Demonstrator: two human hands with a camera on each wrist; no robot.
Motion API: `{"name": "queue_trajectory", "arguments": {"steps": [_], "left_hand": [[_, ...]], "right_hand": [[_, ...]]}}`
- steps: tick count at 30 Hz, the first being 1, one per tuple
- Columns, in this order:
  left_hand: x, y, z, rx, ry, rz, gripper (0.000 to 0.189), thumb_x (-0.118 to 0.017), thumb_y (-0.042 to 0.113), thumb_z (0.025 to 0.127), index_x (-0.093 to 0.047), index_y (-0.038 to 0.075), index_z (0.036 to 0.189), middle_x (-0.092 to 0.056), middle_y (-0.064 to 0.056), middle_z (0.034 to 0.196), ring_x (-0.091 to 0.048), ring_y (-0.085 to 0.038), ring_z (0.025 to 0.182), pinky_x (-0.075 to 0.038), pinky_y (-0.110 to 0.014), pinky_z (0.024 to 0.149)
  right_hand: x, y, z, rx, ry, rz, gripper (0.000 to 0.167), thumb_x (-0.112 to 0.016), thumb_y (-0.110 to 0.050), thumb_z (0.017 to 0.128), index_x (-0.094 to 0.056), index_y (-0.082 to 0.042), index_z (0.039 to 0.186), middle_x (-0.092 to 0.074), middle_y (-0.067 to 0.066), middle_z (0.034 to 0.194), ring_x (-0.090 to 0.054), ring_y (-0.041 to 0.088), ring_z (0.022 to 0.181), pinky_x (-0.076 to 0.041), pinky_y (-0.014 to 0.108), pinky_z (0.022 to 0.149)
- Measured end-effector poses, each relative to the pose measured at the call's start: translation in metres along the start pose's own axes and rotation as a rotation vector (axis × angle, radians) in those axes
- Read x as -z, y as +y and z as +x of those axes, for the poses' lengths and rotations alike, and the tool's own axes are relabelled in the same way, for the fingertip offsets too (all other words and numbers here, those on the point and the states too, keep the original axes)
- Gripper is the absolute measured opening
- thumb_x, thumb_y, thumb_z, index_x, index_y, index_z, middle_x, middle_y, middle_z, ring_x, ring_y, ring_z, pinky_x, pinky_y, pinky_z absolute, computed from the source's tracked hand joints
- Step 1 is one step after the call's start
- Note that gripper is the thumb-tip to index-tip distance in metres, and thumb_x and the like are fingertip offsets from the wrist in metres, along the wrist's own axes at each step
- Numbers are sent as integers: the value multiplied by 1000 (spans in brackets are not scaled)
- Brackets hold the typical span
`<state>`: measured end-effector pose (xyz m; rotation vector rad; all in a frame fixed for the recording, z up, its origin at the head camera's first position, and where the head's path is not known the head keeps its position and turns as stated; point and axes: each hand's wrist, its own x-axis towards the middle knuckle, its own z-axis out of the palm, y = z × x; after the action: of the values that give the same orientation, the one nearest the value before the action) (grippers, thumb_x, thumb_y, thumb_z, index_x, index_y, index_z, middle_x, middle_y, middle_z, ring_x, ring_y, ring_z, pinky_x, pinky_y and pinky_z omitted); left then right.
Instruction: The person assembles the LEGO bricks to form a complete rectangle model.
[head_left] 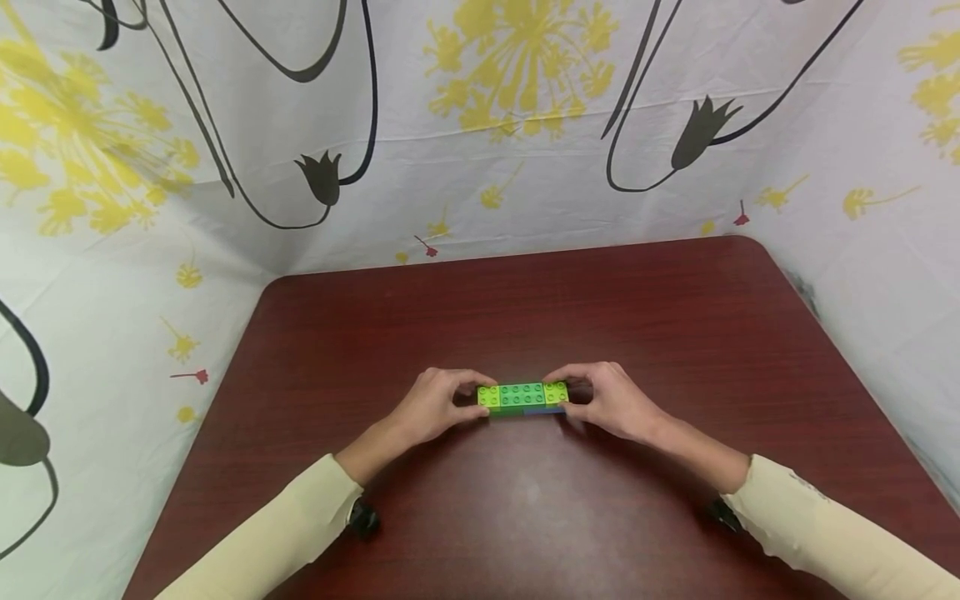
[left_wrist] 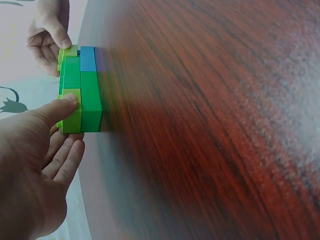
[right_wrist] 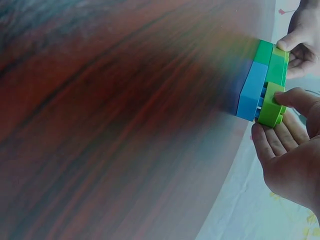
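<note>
A row of toy building bricks lies on the table, two layers high. Below are a green brick [left_wrist: 91,102] on the left and a blue brick [right_wrist: 252,90] on the right. On top sit a left lime brick [head_left: 488,397], a middle green brick [head_left: 522,394] and a right lime brick [head_left: 556,392]. My left hand [head_left: 437,406] pinches the left lime brick between thumb and fingers. With thumb and fingers, my right hand [head_left: 613,402] pinches the right lime brick. Blue studs show in a narrow gap under that brick in the right wrist view.
The dark red-brown wooden table [head_left: 517,325] has rounded far corners. White cloth [head_left: 480,192] with yellow flowers and grey stems hangs behind it and along both sides. Black wrist devices [head_left: 363,518] peek out under the cream sleeves [head_left: 277,529].
</note>
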<state>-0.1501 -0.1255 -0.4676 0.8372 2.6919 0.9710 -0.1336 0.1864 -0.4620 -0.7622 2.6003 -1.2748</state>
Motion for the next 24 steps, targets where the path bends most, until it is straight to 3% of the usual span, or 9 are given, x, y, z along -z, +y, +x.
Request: {"name": "queue_trajectory", "arguments": {"steps": [12,24], "left_hand": [[0,0,0,-28,3,-6,39,-89,19,90,-77,18,127,-78,0,118,-74,-12,101,-61,-30,86],[1,-1,0,-24,2,-10,39,-89,20,90,-77,20,127,-78,2,118,-74,-10,101,-60,-28,86]], "right_hand": [[-1,0,0,2,21,-70,37,-82,-1,90,-78,-9,126,-76,7,121,-72,20,111,-60,41,90],[-3,3,0,10,35,-73,39,-85,-1,89,-78,-8,127,-77,11,121,-72,23,113,-60,41,88]]}}
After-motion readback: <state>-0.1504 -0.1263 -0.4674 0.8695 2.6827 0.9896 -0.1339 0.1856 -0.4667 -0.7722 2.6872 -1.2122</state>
